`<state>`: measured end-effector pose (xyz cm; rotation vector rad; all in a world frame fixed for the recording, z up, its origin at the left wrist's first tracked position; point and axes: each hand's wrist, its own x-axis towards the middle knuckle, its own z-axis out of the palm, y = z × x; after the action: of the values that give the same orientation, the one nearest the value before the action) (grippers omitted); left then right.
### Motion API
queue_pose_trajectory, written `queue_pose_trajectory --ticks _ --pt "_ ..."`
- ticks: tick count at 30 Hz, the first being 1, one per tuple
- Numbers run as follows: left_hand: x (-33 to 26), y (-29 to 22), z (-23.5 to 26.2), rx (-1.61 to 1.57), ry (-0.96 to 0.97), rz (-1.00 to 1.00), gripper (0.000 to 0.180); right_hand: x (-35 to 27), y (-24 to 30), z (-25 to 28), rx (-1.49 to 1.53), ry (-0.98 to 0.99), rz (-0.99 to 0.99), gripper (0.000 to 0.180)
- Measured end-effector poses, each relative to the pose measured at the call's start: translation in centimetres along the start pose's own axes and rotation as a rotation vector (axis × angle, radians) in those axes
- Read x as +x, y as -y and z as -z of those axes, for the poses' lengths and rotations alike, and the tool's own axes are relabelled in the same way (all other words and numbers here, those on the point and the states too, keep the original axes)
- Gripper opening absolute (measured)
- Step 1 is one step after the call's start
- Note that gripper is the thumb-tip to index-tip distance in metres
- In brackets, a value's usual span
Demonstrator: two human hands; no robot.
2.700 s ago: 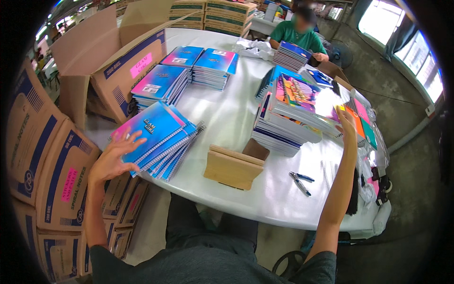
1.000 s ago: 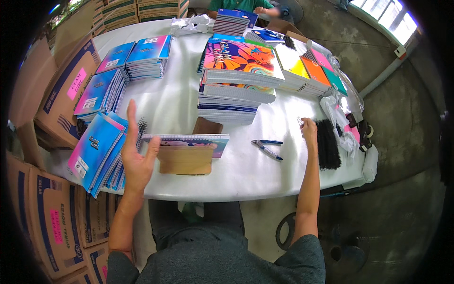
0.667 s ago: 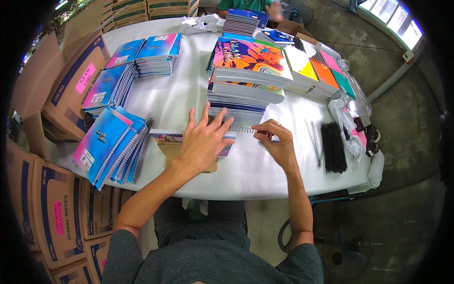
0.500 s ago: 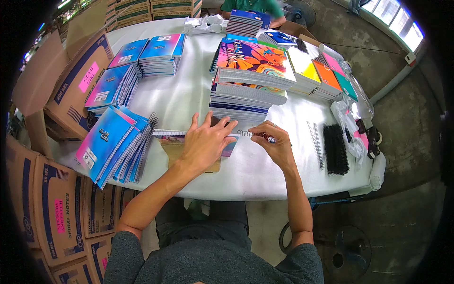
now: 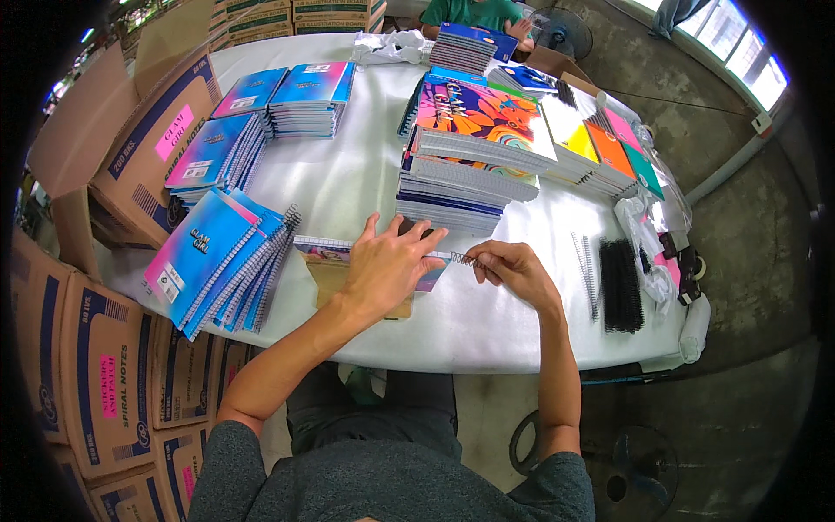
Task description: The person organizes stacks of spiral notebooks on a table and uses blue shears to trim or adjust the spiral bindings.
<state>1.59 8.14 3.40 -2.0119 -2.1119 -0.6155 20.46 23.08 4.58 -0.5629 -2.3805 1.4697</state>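
Right grip (image 5: 515, 268): my fingers pinch a wire coil (image 5: 462, 258).
Coil: its end is at the top right corner of the notebook.
Left grip (image 5: 387, 268): spread over the notebook (image 5: 431, 276); I can't tell if it squeezes.
Notebook: stands up at a wooden stand (image 5: 329, 277) on my white surface (image 5: 461, 335).
Farther: tall book pile (image 5: 478, 117) behind, blue books (image 5: 209, 248) left, black coils (image 5: 621, 287) right.

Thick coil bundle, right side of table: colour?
Black coil bundle; shows best in the head view.
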Motion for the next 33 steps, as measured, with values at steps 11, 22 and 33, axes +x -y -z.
queue_pose_trajectory --ticks 11,22,33 --pt "0.1 -2.1 0.3 0.028 0.189 -0.111 0.056 2.9 -0.5 1.1 -0.138 0.2 0.015 0.014" --pt "-0.6 -1.7 -0.9 0.077 0.03 -0.125 0.086 9.3 -8.2 -5.3 -0.475 0.158 0.297 0.034" --pt "-0.6 0.0 0.5 -0.029 -0.23 0.057 0.11 5.8 -0.8 2.7 0.412 0.539 0.343 0.057"
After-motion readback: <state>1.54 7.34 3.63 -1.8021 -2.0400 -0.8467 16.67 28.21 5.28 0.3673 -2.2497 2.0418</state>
